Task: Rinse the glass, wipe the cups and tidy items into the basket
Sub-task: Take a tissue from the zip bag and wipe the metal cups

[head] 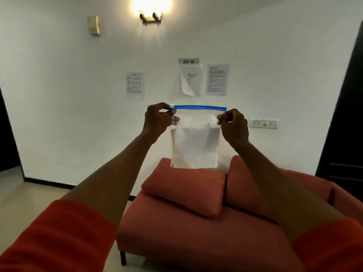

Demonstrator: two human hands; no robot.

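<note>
1. A clear zip bag (195, 138) hangs in mid-air in front of the person, held up at chest height with both arms stretched forward, above a red sofa (196, 228).
2. The bag holds something white and folded, which fills its lower part; what it is cannot be told.
3. A blue zip strip (200, 107) runs along the top edge of the bag, with a small white slider (172, 106) at its left end.
4. The left hand (157, 120) has its grip closed in a pinch on the top left corner of the bag, thumb and fingers right at the slider.
5. The right hand (233, 124) has its grip curled tight on the top right corner, just below the end of the blue strip.
6. Two red cushions (184, 191) lie on the sofa beneath the bag.
7. Behind, a white wall carries printed sheets (217, 79), a small sign (188, 61) reading "WS 06", a lit lamp (150, 10) and a switch plate (262, 123).
</note>
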